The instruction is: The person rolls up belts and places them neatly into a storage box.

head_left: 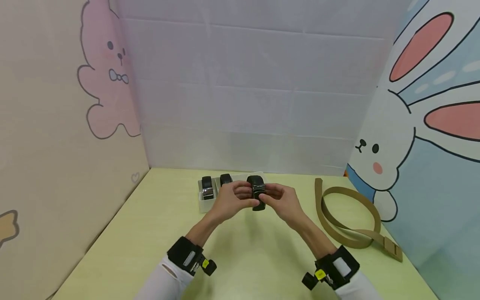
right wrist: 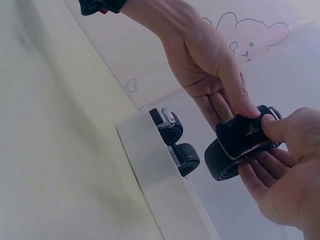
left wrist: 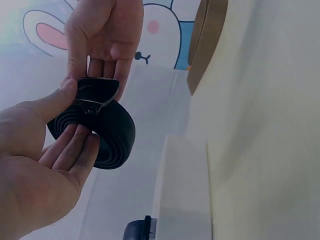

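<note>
Now pinching a coiled black plate-buckle belt (head_left: pixel 257 189) with curled left hand (head_left: pixel 230 200) and curled right hand (head_left: pixel 285 202). Holding it above the counter (head_left: pixel 247 258), near a white box (head_left: pixel 206 206) with two rolled belts (head_left: pixel 207 184).

White sleeves (head_left: pixel 159 285), black wrist straps (head_left: pixel 181 251)

In the head view, your bare left hand (head_left: pixel 233 200) hides a part of the white open box (head_left: pixel 206 206) and the lower portion of the second coiled black belt (head_left: pixel 226 179) inside it. On the glossy black rectangular buckle (right wrist: pixel 235 140), the small lettering (right wrist: pixel 253 131) is too blurred for you to read fully. In the left wrist view, the flat tan webbing belt (left wrist: pixel 209 42) is cut by the upper edge.
</note>
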`<state>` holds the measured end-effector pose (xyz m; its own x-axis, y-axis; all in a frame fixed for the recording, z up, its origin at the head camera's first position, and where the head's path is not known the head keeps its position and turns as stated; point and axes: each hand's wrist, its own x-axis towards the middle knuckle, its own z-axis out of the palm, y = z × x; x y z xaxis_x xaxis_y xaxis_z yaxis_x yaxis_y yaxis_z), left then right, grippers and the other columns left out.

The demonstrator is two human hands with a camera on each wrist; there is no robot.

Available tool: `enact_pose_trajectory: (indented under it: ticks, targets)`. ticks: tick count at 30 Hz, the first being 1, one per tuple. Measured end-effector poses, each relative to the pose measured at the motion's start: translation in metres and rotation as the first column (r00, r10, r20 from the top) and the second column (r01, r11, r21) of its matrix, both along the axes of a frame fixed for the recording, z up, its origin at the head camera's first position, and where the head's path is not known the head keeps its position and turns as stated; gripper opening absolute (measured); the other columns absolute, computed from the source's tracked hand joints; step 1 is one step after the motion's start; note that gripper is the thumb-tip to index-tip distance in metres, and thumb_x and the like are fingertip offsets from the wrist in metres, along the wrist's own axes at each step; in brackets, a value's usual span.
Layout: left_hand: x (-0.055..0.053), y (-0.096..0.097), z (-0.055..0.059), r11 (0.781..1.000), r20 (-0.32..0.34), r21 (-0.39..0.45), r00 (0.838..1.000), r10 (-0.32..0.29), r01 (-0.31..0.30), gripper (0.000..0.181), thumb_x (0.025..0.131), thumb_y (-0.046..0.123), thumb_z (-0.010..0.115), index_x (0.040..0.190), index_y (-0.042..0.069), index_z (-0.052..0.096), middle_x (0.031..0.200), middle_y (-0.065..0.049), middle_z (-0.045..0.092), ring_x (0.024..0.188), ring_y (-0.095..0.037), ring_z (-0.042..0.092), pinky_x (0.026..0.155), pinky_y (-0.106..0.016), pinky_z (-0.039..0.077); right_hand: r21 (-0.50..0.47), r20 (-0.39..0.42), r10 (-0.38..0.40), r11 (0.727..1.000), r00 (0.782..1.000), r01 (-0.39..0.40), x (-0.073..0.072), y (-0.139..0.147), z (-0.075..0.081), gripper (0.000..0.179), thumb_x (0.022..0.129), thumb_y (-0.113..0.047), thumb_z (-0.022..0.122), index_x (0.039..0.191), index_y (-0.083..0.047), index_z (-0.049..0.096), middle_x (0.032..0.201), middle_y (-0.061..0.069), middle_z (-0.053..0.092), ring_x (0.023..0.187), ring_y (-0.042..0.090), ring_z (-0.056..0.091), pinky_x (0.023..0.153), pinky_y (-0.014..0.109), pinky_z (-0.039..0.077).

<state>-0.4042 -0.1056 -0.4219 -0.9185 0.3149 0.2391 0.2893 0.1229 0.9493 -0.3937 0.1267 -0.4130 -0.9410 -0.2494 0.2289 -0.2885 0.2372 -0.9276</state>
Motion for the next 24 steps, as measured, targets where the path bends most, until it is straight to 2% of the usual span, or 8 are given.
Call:
enact_pose_trajectory:
  ticks: [5,9,12,15,19,24]
  targets:
    - [-0.017,-0.001,0.024,0.999,0.0,-0.009,0.999,0.054,-0.054,0.055,0.102,0.021,0.086,0.15,0.001,0.068,0.142,-0.02,0.079,0.134,-0.035,0.077,0.107,-0.041,0.065,0.007,-0.032,0.018,1.0,0.999,-0.018,-0.023,-0.004,0.013,0.051,0.111,-0.009,0.072,0.157,0.007,0.059,0.149,0.031,0.071,0.14,0.044,0.071,0.106,0.027,0.063]
    - [-0.031,-0.001,0.03,0.997,0.012,-0.018,0.997,0.08,-0.079,0.058,0.105,0.019,0.083,0.156,-0.001,0.063,0.147,-0.022,0.076,0.139,-0.036,0.074,0.112,-0.044,0.063,0.02,-0.033,0.015,1.0,0.999,-0.014,-0.043,-0.01,0.018,0.054,0.11,-0.008,0.073,0.159,0.007,0.057,0.151,0.032,0.069,0.142,0.046,0.07,0.11,0.035,0.063]
    - [-0.042,-0.002,0.028,0.995,0.012,-0.03,0.995,0.097,-0.097,0.062,0.106,0.017,0.081,0.161,-0.001,0.058,0.149,-0.022,0.074,0.142,-0.037,0.072,0.114,-0.046,0.061,0.052,-0.036,0.021,0.998,0.999,-0.019,-0.056,-0.015,0.019,0.055,0.109,-0.007,0.074,0.159,0.007,0.056,0.152,0.032,0.069,0.142,0.047,0.069,0.113,0.043,0.062]
    - [-0.05,-0.003,0.026,0.991,-0.025,-0.05,0.992,0.126,-0.128,0.063,0.106,0.014,0.08,0.162,-0.003,0.056,0.149,-0.024,0.074,0.141,-0.039,0.072,0.114,-0.046,0.061,0.089,-0.057,0.026,0.996,0.998,-0.021,-0.067,-0.021,0.019,0.055,0.109,-0.007,0.075,0.159,0.007,0.057,0.15,0.031,0.07,0.141,0.047,0.07,0.114,0.049,0.061]
    - [-0.059,-0.002,0.018,0.983,-0.063,-0.064,0.984,0.168,-0.172,0.06,0.107,0.011,0.079,0.16,-0.004,0.057,0.148,-0.026,0.073,0.14,-0.041,0.072,0.112,-0.045,0.062,0.116,-0.094,0.025,0.993,0.995,-0.014,-0.08,-0.026,0.014,0.055,0.107,-0.005,0.076,0.157,0.008,0.058,0.148,0.031,0.071,0.138,0.047,0.072,0.113,0.051,0.062]
    - [-0.069,0.002,0.002,0.967,-0.069,-0.09,0.97,0.232,-0.238,0.057,0.106,0.009,0.079,0.157,-0.005,0.06,0.147,-0.027,0.074,0.137,-0.042,0.074,0.109,-0.044,0.064,0.153,-0.117,0.017,0.988,0.993,0.001,-0.09,-0.034,0.004,0.054,0.105,-0.003,0.078,0.154,0.008,0.06,0.147,0.032,0.071,0.135,0.047,0.073,0.113,0.052,0.062]
